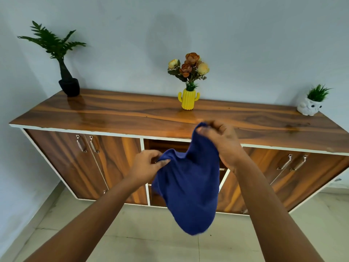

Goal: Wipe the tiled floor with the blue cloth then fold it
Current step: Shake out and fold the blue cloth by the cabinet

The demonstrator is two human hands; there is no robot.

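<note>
A: Where is the blue cloth [188, 188]?
B: Hanging in the air above the tiled floor [143, 242], before the cabinet [113, 114]. The left hand [145, 164] pinches one corner; the right hand [222, 140] pinches another, higher

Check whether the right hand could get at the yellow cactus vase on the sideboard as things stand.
Probably not yet: the right hand pinches the blue cloth, which the left hand holds too. The yellow cactus vase stands unobstructed beyond it on the sideboard top.
</note>
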